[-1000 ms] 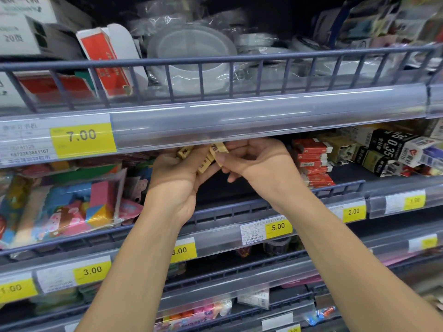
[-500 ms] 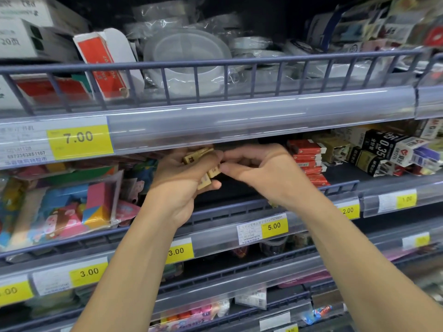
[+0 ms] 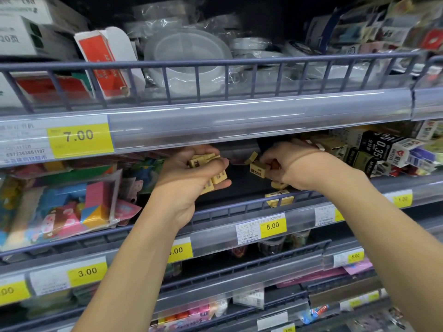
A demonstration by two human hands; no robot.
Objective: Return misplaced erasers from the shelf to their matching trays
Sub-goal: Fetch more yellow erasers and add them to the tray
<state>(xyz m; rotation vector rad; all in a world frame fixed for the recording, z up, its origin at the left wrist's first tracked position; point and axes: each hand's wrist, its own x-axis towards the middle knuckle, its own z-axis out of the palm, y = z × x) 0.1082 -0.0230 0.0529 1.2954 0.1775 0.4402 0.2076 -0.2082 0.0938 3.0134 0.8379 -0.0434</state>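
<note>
**Mei:** Several small yellow rectangular erasers [image 3: 217,174] are bunched in the left hand [image 3: 189,173], its fingers curled round the handful, up under the clear plastic price rail with the yellow 7.00 tag [image 3: 80,137].

**Tom:** And the right hand [image 3: 294,164]?

**Mei:** It pinches one more boxy yellow eraser with dark print [image 3: 258,169], to the right of that 7.00 tag and just below the same rail. A further loose yellow eraser [image 3: 251,157] shows just above that one; I cannot tell whether the fingers touch it.

**Tom:** So how far along?

**Mei:** Collecting, I'd judge, not yet returning. No eraser in either hand sits in a tray. Lower, right of the 7.00 tag, a yellow printed pack of erasers [image 3: 279,198] lies against the grey wire shelf fence [image 3: 239,208], and another yellow eraser [image 3: 278,185] lies just above it, under the right wrist.

**Tom:** Any matching tray in the head view?

**Mei:** I can't pick one out. The stacked black, red and white cartons [image 3: 383,149], far right of the tag, look like other stock. The whole handful is probably left to sort.
</note>
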